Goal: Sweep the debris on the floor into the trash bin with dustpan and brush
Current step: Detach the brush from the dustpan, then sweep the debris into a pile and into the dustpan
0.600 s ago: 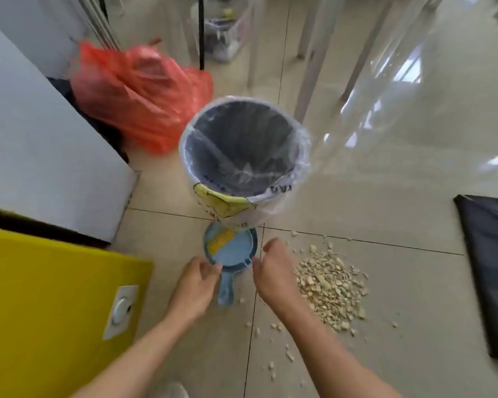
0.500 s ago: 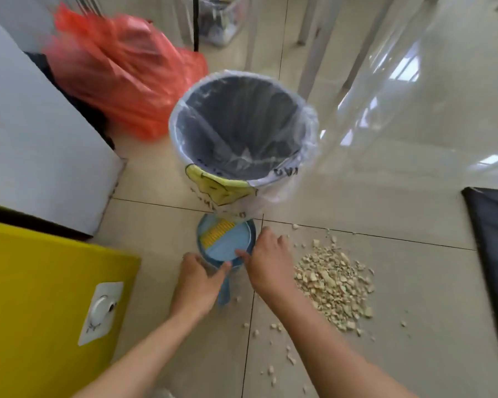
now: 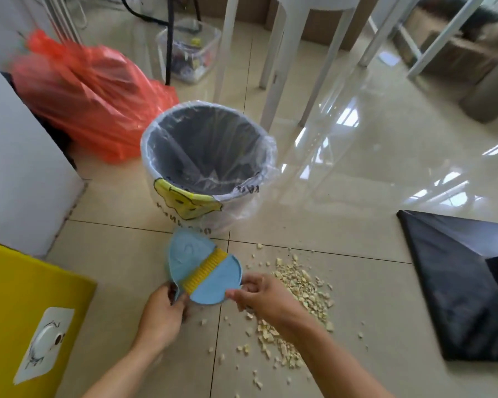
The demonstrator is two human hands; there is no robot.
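1. The blue dustpan point(image 3: 186, 252) is gripped by its handle in the left hand point(image 3: 161, 317), in front of the bin point(image 3: 184, 209).
2. The brush point(image 3: 216, 282) (it seems) is pinched by the right hand point(image 3: 266, 297).
3. Crumbs point(image 3: 299, 285) are seen on the floor point(image 3: 342, 225) beside it.

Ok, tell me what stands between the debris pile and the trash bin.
Nothing visible blocks it. Bare tile separates the debris pile from the open trash bin. The dustpan and brush set, held by the left hand and right hand, sits left of the pile.
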